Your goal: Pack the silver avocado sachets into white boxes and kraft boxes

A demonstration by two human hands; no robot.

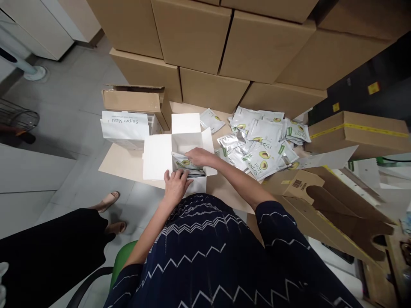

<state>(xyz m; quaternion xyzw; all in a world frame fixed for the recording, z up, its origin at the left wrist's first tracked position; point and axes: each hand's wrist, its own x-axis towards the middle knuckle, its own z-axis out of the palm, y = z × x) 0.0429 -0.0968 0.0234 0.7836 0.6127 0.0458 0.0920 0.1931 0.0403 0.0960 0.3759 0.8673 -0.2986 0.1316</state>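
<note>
An open white box (157, 157) sits before me on the table with its flaps folded outward. Several white pouches with an avocado print stand inside it against the near side. My right hand (199, 157) reaches in from the right, fingers closed on the top of a pouch (180, 162). Over the near left rim of the box, my left hand (176, 185) has its fingers curled, touching the edge by the pouches. To the right of the box lies a heap of loose pouches (265, 158), and one single pouch (212, 120) is behind it.
Stacked brown cartons (192, 38) wall off the back. At the left stand a "Super Meal" box (125, 128) and an opened carton (131, 100). An open cardboard carton (321, 205) is close on my right. A person in black clothing (54, 252) stands at my left.
</note>
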